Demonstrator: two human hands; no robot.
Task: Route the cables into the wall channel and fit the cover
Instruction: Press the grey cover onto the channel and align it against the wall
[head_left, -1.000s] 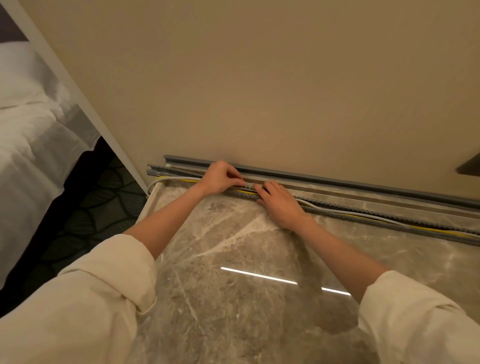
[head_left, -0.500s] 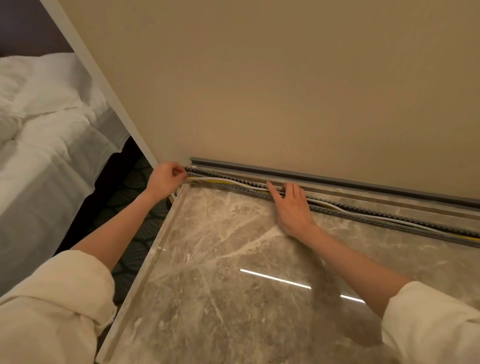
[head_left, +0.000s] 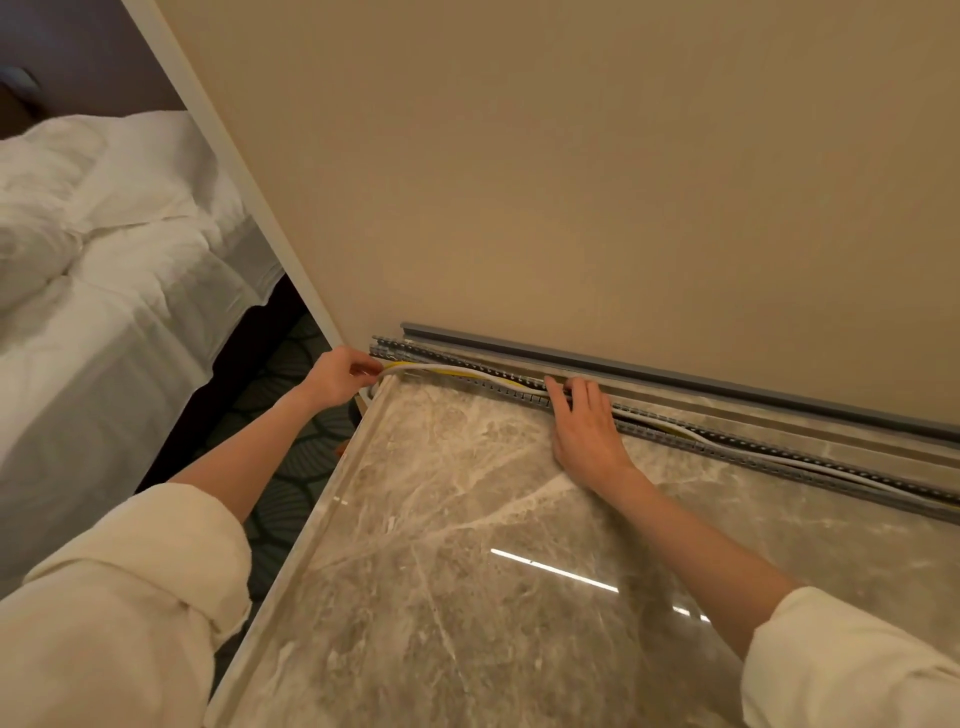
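Cables, white and yellow, thin and springy (head_left: 457, 372); my left grip (head_left: 340, 375) pinches their nine-o'clock end; right hand (head_left: 584, 421), open flat, presses them into the grey slotted plastic channel (head_left: 727, 447).

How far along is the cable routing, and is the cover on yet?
Done: right of the right hand, the white cable and yellow cable already lie in the slotted channel. In hand: the left hand grips the cable ends at the channel's left end, where they bow upward, while the right hand presses them down. Left: seating that stretch and fitting the cover; the channel is open along its visible length.
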